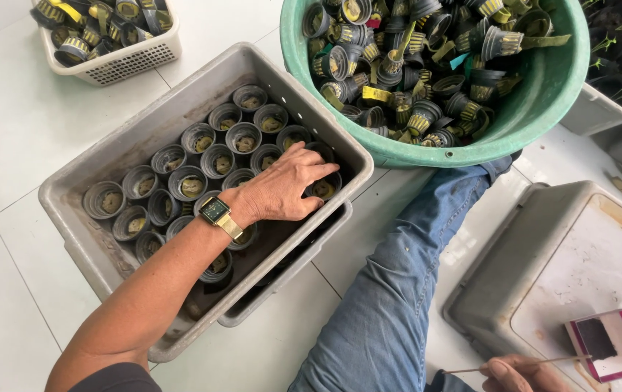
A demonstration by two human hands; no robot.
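My left hand (287,187), with a gold wristwatch on the wrist, reaches into a grey plastic tub (71,203) and rests palm down on a small grey cup (323,187) at the tub's right side. Several rows of these small round cups (213,145), each with a greenish plug inside, fill the tub. My right hand (518,374) sits at the bottom edge and pinches a thin wooden stick (543,361) that points to the right.
A green basin (536,109) heaped with loose black and yellow cups stands beyond my blue-jeaned leg (391,290). A white basket (118,62) of similar cups is at top left. An upturned grey tub (558,268) carries a small pink-framed dark pad (608,341).
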